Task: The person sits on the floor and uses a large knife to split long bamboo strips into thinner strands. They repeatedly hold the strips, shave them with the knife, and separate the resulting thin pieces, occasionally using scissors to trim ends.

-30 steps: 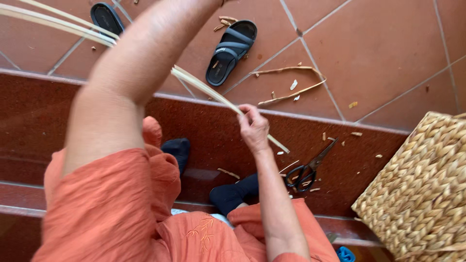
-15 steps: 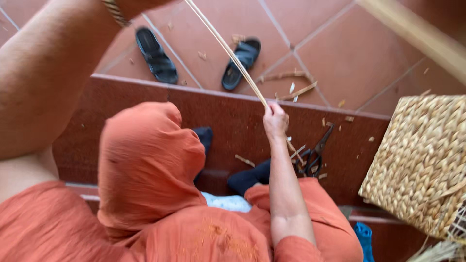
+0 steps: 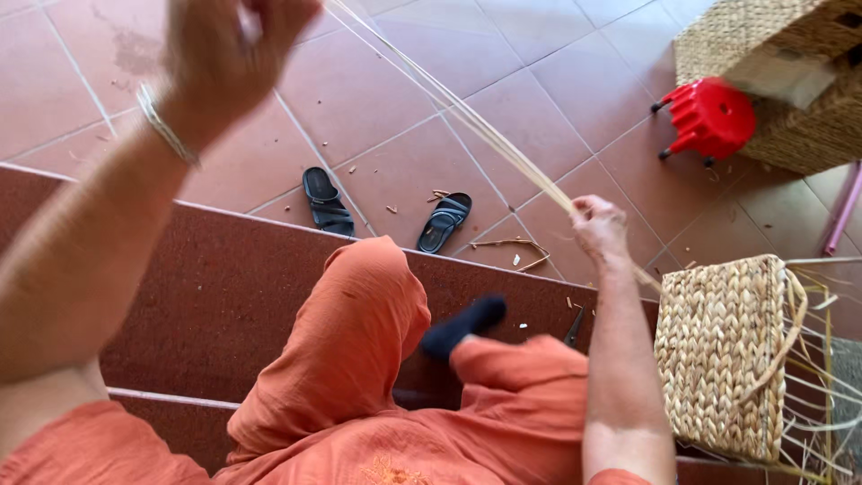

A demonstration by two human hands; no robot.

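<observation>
My left hand (image 3: pixel 229 49) is raised high at the top left, fingers closed around the upper end of a bundle of thin pale reed strips (image 3: pixel 458 103). The strips run diagonally down to my right hand (image 3: pixel 597 224), which pinches them at mid-right. Below that hand the strips continue toward a woven straw basket (image 3: pixel 723 359) standing at my right side, with loose reed ends sticking out of it. A thin bracelet sits on my left wrist. I sit on a dark red step (image 3: pixel 215 287) in orange trousers, with a dark sock (image 3: pixel 462 325) on one foot.
Two black sandals (image 3: pixel 325 201) (image 3: pixel 443 221) lie on the tiled floor below the step, with reed scraps (image 3: pixel 512 251) nearby. A red plastic stool (image 3: pixel 709 117) and a large woven basket (image 3: pixel 790 81) stand at the top right. Scissors (image 3: pixel 573 325) lie partly hidden behind my right arm.
My left hand has risen and pulled the reed strips up and to the left. My right hand has slid along them, and the view has swung to show the stool and large basket.
</observation>
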